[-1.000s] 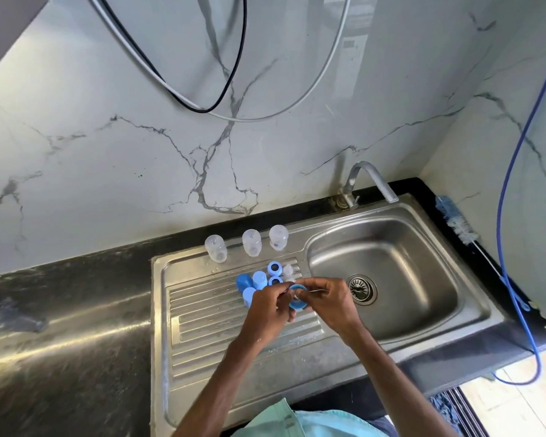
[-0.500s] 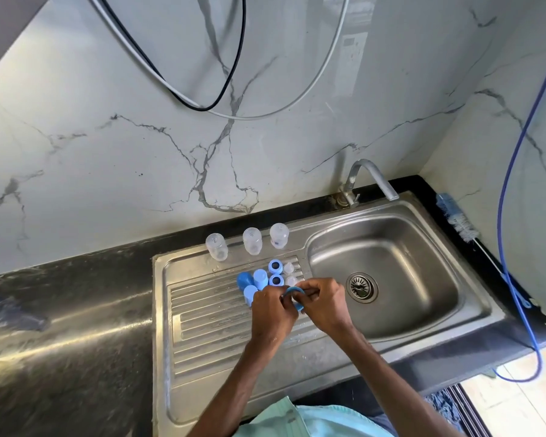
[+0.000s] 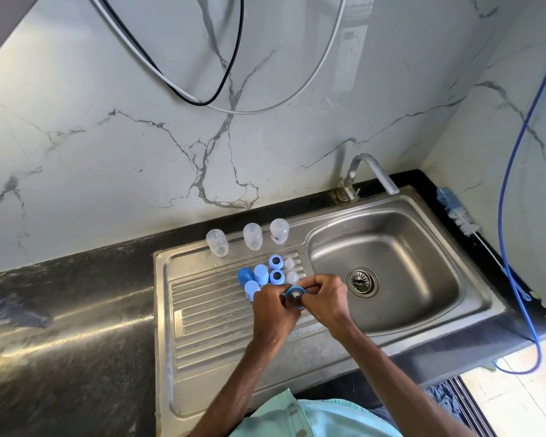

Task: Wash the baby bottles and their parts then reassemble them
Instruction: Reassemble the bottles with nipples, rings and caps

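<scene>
Both hands meet over the steel draining board (image 3: 208, 316). My left hand (image 3: 273, 310) and my right hand (image 3: 327, 298) together grip a blue bottle collar ring (image 3: 294, 294), with something pale showing through its hole. Three clear bottles (image 3: 252, 236) stand upside down in a row at the back of the board. In front of them sit two blue collar rings (image 3: 276, 275), three blue caps (image 3: 261, 274) and two clear teats (image 3: 292, 277).
The sink basin (image 3: 423, 279) with its drain lies to the right, the tap (image 3: 371, 173) behind it. A blue bottle brush (image 3: 456, 216) leans on the right counter edge by a blue hose (image 3: 511, 171). Dark countertop (image 3: 60, 342) stretches left.
Both hands have shifted slightly toward me with the blue ring, and the ring has turned between the fingers so its opening now faces up.
</scene>
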The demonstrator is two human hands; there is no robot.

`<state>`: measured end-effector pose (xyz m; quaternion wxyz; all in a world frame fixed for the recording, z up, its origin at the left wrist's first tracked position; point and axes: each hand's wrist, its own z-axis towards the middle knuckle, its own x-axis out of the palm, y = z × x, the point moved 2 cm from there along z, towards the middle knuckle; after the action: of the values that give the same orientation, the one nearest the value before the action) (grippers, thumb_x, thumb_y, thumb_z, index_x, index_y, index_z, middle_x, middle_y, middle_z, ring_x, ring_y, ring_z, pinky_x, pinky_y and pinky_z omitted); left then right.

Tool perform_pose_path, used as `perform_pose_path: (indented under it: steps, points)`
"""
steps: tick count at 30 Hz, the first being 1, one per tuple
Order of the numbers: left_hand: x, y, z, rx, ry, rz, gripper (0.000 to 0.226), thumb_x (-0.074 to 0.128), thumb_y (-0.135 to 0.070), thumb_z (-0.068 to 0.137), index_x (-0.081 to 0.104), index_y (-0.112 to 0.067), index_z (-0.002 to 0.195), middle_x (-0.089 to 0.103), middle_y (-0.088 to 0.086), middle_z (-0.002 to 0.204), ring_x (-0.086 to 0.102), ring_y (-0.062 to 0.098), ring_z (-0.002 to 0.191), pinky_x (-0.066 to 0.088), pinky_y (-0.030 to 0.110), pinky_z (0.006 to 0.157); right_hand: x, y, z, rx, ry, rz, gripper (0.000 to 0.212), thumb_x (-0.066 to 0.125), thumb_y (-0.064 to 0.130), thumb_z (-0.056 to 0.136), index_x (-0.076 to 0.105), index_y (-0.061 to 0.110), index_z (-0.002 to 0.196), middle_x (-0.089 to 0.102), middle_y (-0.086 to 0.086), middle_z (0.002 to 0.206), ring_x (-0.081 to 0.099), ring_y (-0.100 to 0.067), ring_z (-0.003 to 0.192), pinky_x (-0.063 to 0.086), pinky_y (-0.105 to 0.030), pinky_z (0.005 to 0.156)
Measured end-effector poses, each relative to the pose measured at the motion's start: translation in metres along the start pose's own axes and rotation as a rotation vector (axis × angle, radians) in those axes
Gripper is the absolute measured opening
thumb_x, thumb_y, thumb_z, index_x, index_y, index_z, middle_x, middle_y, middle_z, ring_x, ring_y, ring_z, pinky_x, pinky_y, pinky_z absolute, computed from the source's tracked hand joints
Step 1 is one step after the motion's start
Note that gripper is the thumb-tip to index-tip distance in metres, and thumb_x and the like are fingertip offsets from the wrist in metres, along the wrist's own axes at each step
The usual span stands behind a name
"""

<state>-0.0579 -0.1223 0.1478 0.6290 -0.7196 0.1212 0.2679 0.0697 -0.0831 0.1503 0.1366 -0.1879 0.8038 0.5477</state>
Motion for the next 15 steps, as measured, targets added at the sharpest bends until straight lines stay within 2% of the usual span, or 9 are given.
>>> perform_pose_path:
  steps: [3, 5, 7, 9, 11, 13, 15]
  points:
    - [0.004, 0.006, 0.004, -0.089, 0.038, 0.025, 0.019, 0.073, -0.003, 0.083, 0.074, -0.013, 0.068, 0.062, -0.013, 0.054, 0.057, 0.005, 0.048, 0.044, 0.019, 0.047, 0.001, -0.007, 0.005, -0.014, 0.028, -0.032, 0.021, 0.084, -0.004, 0.069, 0.081, 0.011, 0.082, 0.077, 0.0, 0.069, 0.076, -0.013, 0.063, 0.066, -0.035, 0.062]
    - [0.004, 0.015, 0.01, -0.131, 0.106, 0.047, 0.015, 0.072, -0.01, 0.089, 0.077, -0.009, 0.075, 0.071, -0.004, 0.064, 0.066, 0.01, 0.055, 0.057, 0.034, 0.056, 0.001, -0.011, 0.005, -0.048, 0.074, -0.046, 0.018, 0.087, 0.0, 0.075, 0.082, 0.011, 0.088, 0.078, 0.0, 0.075, 0.077, -0.014, 0.067, 0.066, -0.036, 0.062]
    - [0.002, 0.019, 0.015, -0.122, 0.176, 0.051, 0.015, 0.067, -0.01, 0.095, 0.078, -0.007, 0.085, 0.075, 0.001, 0.073, 0.072, 0.015, 0.061, 0.061, 0.041, 0.063, -0.001, -0.012, 0.004, -0.054, 0.106, 0.004, 0.01, 0.084, 0.008, 0.085, 0.083, 0.013, 0.093, 0.079, 0.0, 0.082, 0.078, -0.014, 0.072, 0.066, -0.035, 0.064]
    - [-0.001, 0.018, 0.017, -0.09, 0.225, 0.029, 0.019, 0.061, -0.007, 0.099, 0.076, -0.003, 0.088, 0.075, 0.004, 0.074, 0.073, 0.015, 0.06, 0.062, 0.04, 0.064, -0.005, -0.011, 0.004, -0.074, 0.086, 0.034, 0.007, 0.08, 0.011, 0.09, 0.084, 0.014, 0.096, 0.08, 0.0, 0.084, 0.078, -0.014, 0.071, 0.065, -0.033, 0.062]
    - [-0.002, 0.014, 0.014, -0.077, 0.243, 0.009, 0.023, 0.058, -0.008, 0.103, 0.073, -0.001, 0.087, 0.073, 0.006, 0.072, 0.073, 0.016, 0.059, 0.062, 0.034, 0.062, -0.005, -0.013, 0.006, -0.151, 0.041, -0.036, 0.007, 0.078, 0.011, 0.092, 0.084, 0.015, 0.095, 0.079, 0.003, 0.081, 0.076, -0.012, 0.065, 0.064, -0.03, 0.057]
    - [0.0, 0.014, 0.011, -0.067, 0.187, 0.014, 0.023, 0.06, -0.01, 0.102, 0.072, -0.001, 0.084, 0.072, 0.005, 0.069, 0.072, 0.015, 0.057, 0.059, 0.027, 0.058, -0.002, -0.015, 0.008, -0.236, 0.003, -0.141, 0.006, 0.078, 0.016, 0.092, 0.083, 0.016, 0.088, 0.077, 0.004, 0.075, 0.073, -0.013, 0.063, 0.062, -0.032, 0.058]
    - [0.003, 0.015, 0.01, -0.032, 0.078, 0.099, 0.024, 0.064, -0.01, 0.098, 0.072, -0.002, 0.077, 0.07, 0.003, 0.065, 0.063, 0.011, 0.052, 0.044, 0.014, 0.05, 0.003, -0.017, 0.011, -0.289, -0.034, -0.248, 0.013, 0.075, 0.018, 0.089, 0.076, 0.013, 0.077, 0.073, 0.0, 0.071, 0.068, -0.018, 0.063, 0.058, -0.04, 0.062]
